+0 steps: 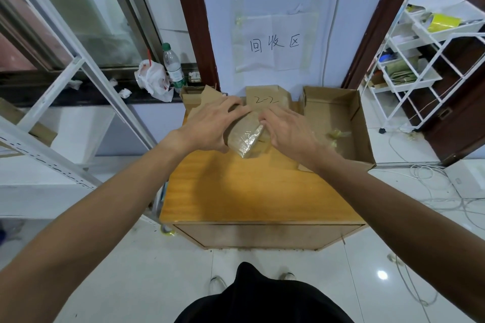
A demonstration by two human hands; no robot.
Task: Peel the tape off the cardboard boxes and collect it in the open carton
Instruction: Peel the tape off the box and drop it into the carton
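Head view: the left hand [210,128] wraps its fingers round the small cardboard box [240,132], with glossy tape [249,145] just beside its thumb. The right hand [288,131] curls its fingertips at the box's edge, though I cannot tell if they pinch anything. The tape could tear or restick before reaching the open carton [364,123], just beyond the right knuckles.

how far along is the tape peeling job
Done: a few crumpled tape scraps lie in the open carton. In hand: the left hand grips a small box with shiny tape on its near end; the right hand has fingers at its upper edge. Left: the box marked 2-7 and another box wait behind.
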